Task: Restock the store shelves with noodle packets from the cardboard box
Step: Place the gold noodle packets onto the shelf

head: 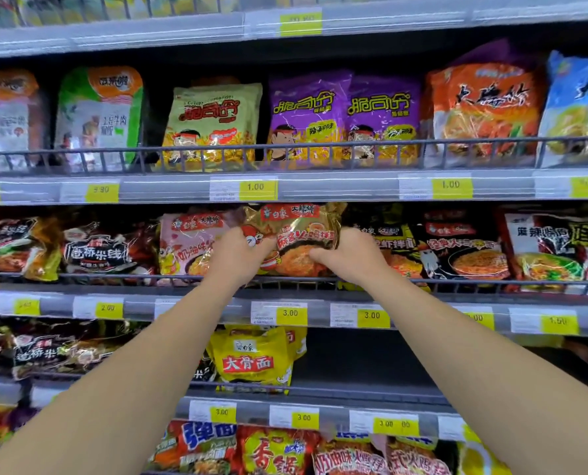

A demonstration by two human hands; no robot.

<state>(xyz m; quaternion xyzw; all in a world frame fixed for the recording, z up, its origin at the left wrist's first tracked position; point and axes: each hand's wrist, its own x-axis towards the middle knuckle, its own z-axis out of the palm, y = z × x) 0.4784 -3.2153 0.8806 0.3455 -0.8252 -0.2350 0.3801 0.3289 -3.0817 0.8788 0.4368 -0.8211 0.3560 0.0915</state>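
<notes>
Left hand (238,256): reaches up to the third shelf from the top; fingers curled onto the lower left edge of the gold noodle packet (294,240), gripping it.
Right hand (351,255): at the packet's lower right corner; fingers curled in against the wrapper, thumb on the front face, gripping it.
Gold noodle packet: held between both hands, upright and tilted a little, its top edge just under the shelf rail (303,188) above; its bottom sits at the wire guard (114,277) of its own shelf. Whether it rests on the shelf I cannot tell.
Neighbours: pink noodle packet (186,243) just to its left, partly behind the left hand; black noodle packet (457,248) to the right, beyond the right hand.
Shelf above: green snack bag (213,125) and two purple snack bags (344,118) behind a wire guard; yellow price tag (256,188) reads 1.00.
Shelf below: yellow noodle packet (255,358) between the two forearms, with dark open space to its right.
Price tags under the held packet: two yellow tags (330,315) reading 3.00.
</notes>
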